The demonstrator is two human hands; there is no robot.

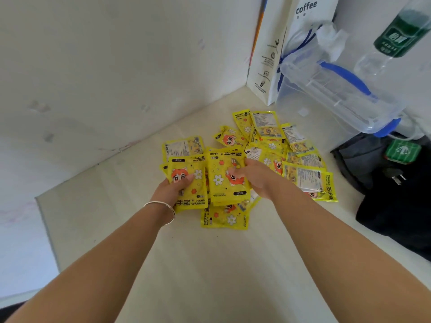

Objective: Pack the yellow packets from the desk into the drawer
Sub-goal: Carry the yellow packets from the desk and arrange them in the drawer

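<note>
**A:** Both arms are out over the desk (210, 264), and both hands are in the yellow pile (270, 157). The left hand (171, 188) has one: thumb flat across the cartoon face, fingers tucked underneath, clamped on the left packet (191, 194).

**B:** The right hand (255, 178) matches it. Its thumb presses on the front of the right packet (219, 180) and its fingers curl over that packet's far edge, so it's a firm pinch. The two packets sit side by side between the hands, edges touching or overlapping, printed sides up.

**A:** There's a silver bangle (163, 207) on the left wrist. Where's the rest of the load?

**B:** Most of it fans out beyond the right hand and to its outer side, some face up, some label side up. More packets lie under both hands, and one pokes out on the near side, just below the right packet.

**A:** And further out?

**B:** Far beyond the right hand a white paper bag (268, 66) stands in the corner, a clear bag (326, 89) with blue handles beside it, then a green-labelled bottle (396, 38). A dark cloth (396, 206) lies well out to the right.
</note>
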